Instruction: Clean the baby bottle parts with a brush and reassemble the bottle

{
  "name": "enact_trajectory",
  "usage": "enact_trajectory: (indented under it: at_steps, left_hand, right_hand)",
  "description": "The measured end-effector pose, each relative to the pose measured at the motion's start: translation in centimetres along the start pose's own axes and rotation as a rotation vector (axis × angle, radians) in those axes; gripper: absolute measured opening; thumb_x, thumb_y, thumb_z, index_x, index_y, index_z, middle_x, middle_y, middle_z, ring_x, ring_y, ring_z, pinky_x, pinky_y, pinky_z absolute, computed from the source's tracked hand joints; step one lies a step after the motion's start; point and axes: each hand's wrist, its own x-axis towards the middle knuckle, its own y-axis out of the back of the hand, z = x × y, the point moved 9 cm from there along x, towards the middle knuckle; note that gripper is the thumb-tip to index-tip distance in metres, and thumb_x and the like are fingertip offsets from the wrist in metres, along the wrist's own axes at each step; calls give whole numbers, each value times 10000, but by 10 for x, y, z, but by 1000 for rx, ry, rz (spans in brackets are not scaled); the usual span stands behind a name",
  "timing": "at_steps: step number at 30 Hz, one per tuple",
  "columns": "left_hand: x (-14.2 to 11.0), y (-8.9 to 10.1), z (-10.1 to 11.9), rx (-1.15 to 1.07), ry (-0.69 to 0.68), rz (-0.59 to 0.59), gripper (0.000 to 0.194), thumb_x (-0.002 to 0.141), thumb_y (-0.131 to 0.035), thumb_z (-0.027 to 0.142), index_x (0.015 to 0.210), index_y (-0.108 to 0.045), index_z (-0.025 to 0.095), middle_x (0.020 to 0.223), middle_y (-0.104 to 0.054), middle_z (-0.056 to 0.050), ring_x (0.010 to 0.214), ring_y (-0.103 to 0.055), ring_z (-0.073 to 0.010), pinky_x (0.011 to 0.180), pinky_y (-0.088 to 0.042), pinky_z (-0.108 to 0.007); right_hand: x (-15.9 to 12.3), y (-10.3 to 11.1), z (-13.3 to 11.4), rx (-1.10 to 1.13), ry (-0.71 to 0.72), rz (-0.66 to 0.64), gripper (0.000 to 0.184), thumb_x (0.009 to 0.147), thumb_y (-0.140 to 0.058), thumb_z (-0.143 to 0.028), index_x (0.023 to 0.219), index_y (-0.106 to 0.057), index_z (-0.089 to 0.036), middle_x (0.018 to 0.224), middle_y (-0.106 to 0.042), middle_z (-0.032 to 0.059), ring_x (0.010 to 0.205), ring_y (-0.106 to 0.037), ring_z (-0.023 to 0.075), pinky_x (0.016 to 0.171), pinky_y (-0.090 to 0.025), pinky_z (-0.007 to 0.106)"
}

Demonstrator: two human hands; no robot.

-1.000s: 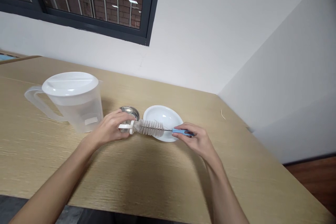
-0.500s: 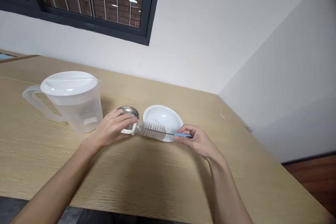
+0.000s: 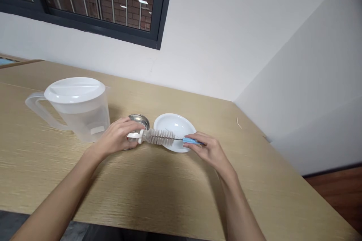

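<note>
My left hand (image 3: pixel 120 133) is closed around a small clear piece with a white ring and loop (image 3: pixel 137 135); much of it is hidden by my fingers. My right hand (image 3: pixel 207 147) pinches the blue handle of a bottle brush (image 3: pixel 160 137). The brush lies level, its pale bristles pointing left and their tip meeting the white ring; how far it goes in I cannot tell. Beneath the brush sits a white oval bowl (image 3: pixel 169 122). A shiny metal bowl (image 3: pixel 142 118) stands behind my left fingers, partly covered.
A translucent lidded pitcher (image 3: pixel 87 116) stands on the wooden table (image 3: pixel 158 196) to the left. A thin pale strip (image 3: pixel 239 122) lies at the right, near the wall. A barred window (image 3: pixel 113 0) is above the table.
The brush and both hands turn a little back and forth. Since half a second ago, the blue handle has rotated and shifted slightly left, and the white loop faces a different way.
</note>
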Motion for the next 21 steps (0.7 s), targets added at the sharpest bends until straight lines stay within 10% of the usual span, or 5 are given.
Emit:
enact_trajectory:
  at_steps: [15,21]
  left_hand:
    - [1,6,5,38,-14,18,369,842,-652,244,1209,-624,237,1158,-714,-45,939,-586,-207,810,-456,-321]
    - [2,6,5,51,-3,14,356,837,-646,215,1192,-624,226,1158,-711,-40,930,-573,-207,813,-451,-324]
  right_hand:
    - [-4,-8,12,-14,-223,-151,370,912,-551,-506,842,-747,-199,718,-669,6,504,-457,101,448,-317,238]
    - [-1,-7,11,21,-180,-72,313,871,-623,-481,999,-728,-215,913,-705,49,716,-605,162,602,-486,269]
